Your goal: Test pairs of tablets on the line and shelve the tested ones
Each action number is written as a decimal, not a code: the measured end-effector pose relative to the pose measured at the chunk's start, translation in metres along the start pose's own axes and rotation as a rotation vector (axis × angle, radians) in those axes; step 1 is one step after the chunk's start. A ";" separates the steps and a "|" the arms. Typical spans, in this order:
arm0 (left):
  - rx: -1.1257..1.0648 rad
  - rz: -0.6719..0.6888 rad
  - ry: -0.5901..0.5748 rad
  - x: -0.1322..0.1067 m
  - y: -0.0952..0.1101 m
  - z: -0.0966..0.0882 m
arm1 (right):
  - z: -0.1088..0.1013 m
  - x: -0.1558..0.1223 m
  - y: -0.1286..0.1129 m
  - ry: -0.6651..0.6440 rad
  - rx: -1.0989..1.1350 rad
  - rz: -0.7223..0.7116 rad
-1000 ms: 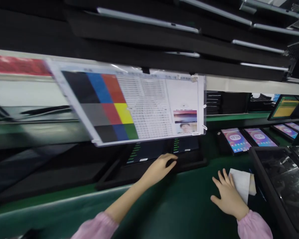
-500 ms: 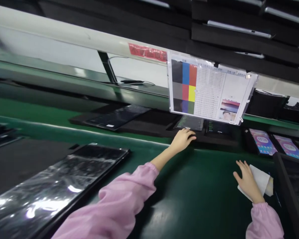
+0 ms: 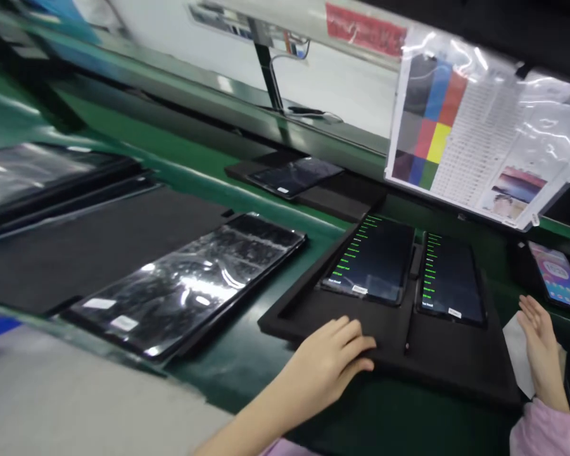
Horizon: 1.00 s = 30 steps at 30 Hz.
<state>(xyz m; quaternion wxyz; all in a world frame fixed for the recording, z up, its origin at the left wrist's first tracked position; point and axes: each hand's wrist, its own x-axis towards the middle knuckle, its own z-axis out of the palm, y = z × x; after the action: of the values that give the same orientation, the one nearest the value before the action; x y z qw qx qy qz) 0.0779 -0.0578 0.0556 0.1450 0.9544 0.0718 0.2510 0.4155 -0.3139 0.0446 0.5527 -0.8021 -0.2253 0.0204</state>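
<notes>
A black foam tray [image 3: 456, 361] lies before me on the green worktop, holding two tablets side by side in its recesses. Lines of green text run down the screens of the left tablet [image 3: 373, 259] and the right tablet [image 3: 451, 278]. My left hand [image 3: 335, 354] grips the tray's front edge, fingers bent over the top. Off the tray's right side, my right hand [image 3: 541, 345] is held with its fingers stretched out and nothing gripped in them. A white sheet of paper or cloth [image 3: 517, 354] lies against that hand, partly behind it.
A large screen panel under shiny film [image 3: 190, 291] lies to the left beside a dark mat [image 3: 99, 253]. Another tablet [image 3: 297, 176] rests on black foam behind. A plastic-covered colour chart [image 3: 475, 133] hangs over the back. A lit phone [image 3: 557, 275] stands at the right.
The foam tray with both tablets has come toward me from beneath the hanging chart, with my left hand at its edge. The right hand has turned sideways, its fingers closer together. The view has shifted left.
</notes>
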 end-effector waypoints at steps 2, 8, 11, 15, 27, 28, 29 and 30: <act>-0.029 -0.003 -0.056 -0.025 0.014 -0.001 | 0.005 -0.014 -0.016 -0.152 -0.046 -0.025; -0.311 -0.149 -0.243 -0.066 0.021 -0.019 | 0.028 -0.044 -0.050 -0.601 -0.466 -0.307; -0.409 -0.401 -0.137 -0.070 -0.002 -0.038 | 0.040 -0.038 -0.053 -0.672 -0.534 -0.331; -0.265 -0.677 0.089 -0.053 -0.056 -0.046 | 0.057 -0.008 -0.045 -0.453 -0.488 -0.296; -0.468 -0.847 0.143 0.037 -0.153 0.004 | 0.064 -0.014 -0.022 -0.284 -0.194 -0.026; -0.472 -0.857 0.155 0.036 -0.152 0.004 | 0.063 -0.019 -0.023 -0.298 -0.188 -0.011; -0.479 -0.863 0.153 0.033 -0.150 0.004 | 0.062 -0.023 -0.025 -0.313 -0.186 0.003; -0.489 -0.866 0.143 0.029 -0.148 0.003 | 0.060 -0.028 -0.027 -0.327 -0.188 0.016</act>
<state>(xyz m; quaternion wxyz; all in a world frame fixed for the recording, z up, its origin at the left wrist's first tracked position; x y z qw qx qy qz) 0.0951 0.0881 0.0200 0.4500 0.7555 0.4101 0.2419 0.3643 -0.2645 0.0396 0.4311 -0.8379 -0.3068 0.1338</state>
